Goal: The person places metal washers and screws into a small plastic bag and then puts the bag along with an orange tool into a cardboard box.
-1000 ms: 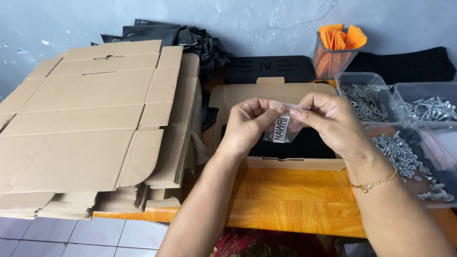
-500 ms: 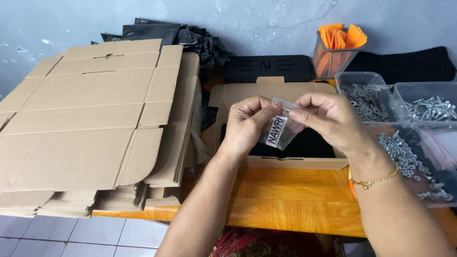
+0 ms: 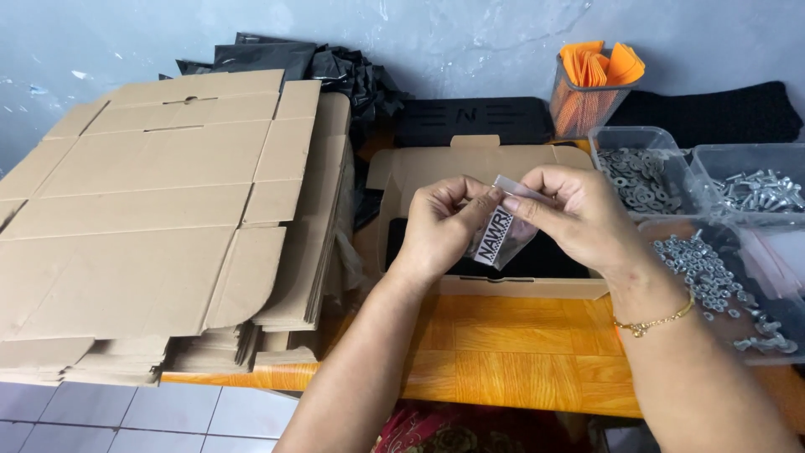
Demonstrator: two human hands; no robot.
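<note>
Clear plastic bag (image 3: 503, 235) at frame centre, pinched at its top by left hand (image 3: 444, 231) and right hand (image 3: 579, 214) above an open cardboard box (image 3: 470, 172); sealing underway, needing steady fingertip pressure next.

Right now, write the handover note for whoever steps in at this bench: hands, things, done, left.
Left hand: pinches the left top edge of a small clear plastic bag with a printed label.
Right hand: pinches the bag's right top edge; both hold it above the open cardboard box.
Things: the box holds a black item; clear bins of washers, bolts and nuts sit to the right; a stack of flat cardboard blanks lies on the left.
Done: one box is folded up and the bag is in hand.
Left: the bag is not yet in the box, and the box is still open.
</note>
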